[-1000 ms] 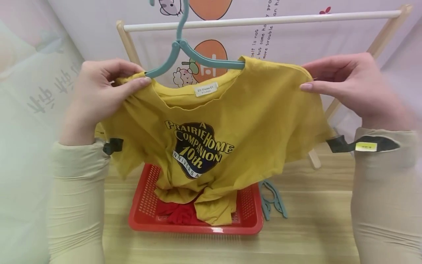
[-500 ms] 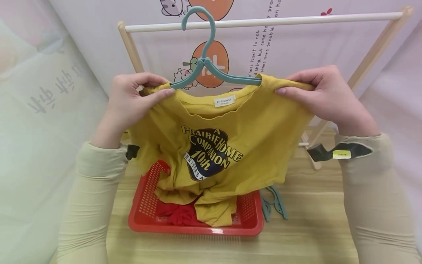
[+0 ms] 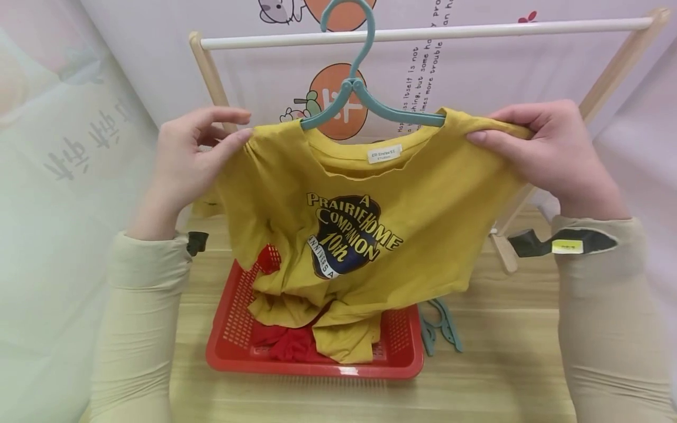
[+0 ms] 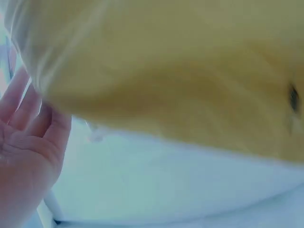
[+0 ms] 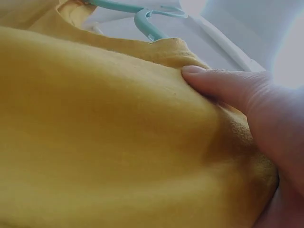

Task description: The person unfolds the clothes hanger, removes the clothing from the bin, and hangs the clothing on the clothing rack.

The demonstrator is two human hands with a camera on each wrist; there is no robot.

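Note:
A yellow T-shirt [image 3: 423,194] with a dark printed emblem hangs spread out on a blue-green hanger [image 3: 399,111]. The hanger's arms run into the neck opening and are hidden beneath the shoulders. My right hand [image 3: 560,150] pinches the shirt's right-side shoulder, thumb in front; the right wrist view shows this thumb [image 5: 218,85] pressed on the cloth. My left hand [image 3: 187,155] is at the opposite shoulder's edge, thumb and forefinger apart. In the left wrist view, the fingers of this hand [image 4: 28,147] extend beside the sleeve. The shirt's lower part droops into a red basket [image 3: 317,367].
Behind the shirt stands a rack with a white rail [image 3: 476,29] and wooden side posts [image 3: 208,76]. Red cloth [image 3: 291,343] lies in the basket. A folded blue-green hanger [image 3: 444,326] rests on the wooden tabletop [image 3: 492,364], right of the basket.
Shirt and hanger have shifted right; the hook first came down into view, then rose slightly. My left hand has let go of the shoulder, its fingers parting. My right hand keeps its pinch.

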